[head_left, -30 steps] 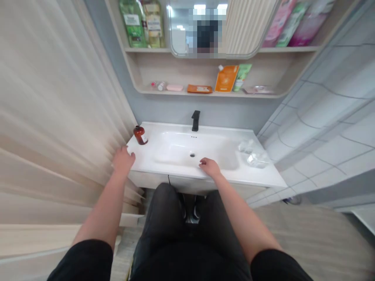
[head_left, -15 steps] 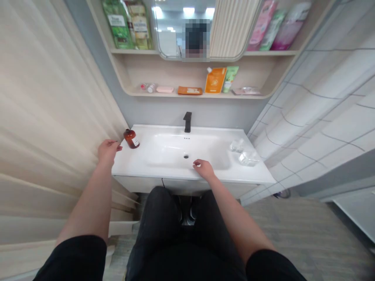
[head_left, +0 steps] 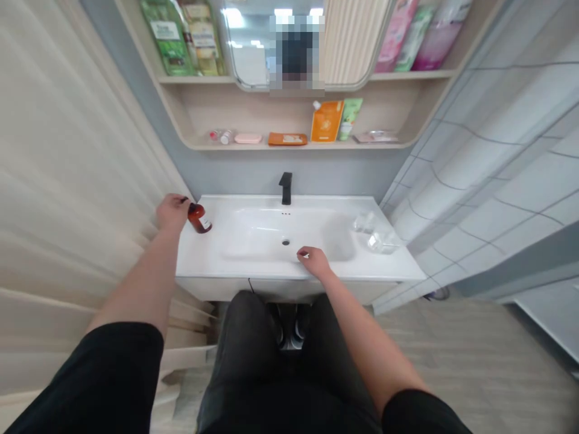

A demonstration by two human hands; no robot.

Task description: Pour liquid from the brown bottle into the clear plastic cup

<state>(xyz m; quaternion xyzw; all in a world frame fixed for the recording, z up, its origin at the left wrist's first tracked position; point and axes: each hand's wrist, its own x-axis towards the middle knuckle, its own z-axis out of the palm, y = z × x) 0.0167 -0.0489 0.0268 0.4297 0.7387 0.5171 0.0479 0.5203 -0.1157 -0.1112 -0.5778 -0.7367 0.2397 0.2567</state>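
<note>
My left hand (head_left: 173, 211) is at the top of a brown bottle (head_left: 199, 219) with a white label, on the basin counter's left end. Its fingers are pinched around a small dark piece (head_left: 184, 199), perhaps a cap, by the bottle's neck; the fingertips partly hide the contact. My right hand (head_left: 314, 262) hovers over or rests near the front rim of the white basin (head_left: 253, 259). The fingers there are loosely curled, with a gap between thumb and forefinger and nothing visible in them.
A black faucet (head_left: 286, 188) stands behind the basin. Clear containers (head_left: 382, 242) sit on the right of the counter. Above, a shelf (head_left: 253, 147) carries an orange pouch (head_left: 326, 122), a green tube (head_left: 350, 119) and soap. Curtains (head_left: 90, 181) hang close on the left.
My left hand has moved up and right, from beside the bottle to its neck. The right hand stays almost where it was. The head view has shifted slightly.
</note>
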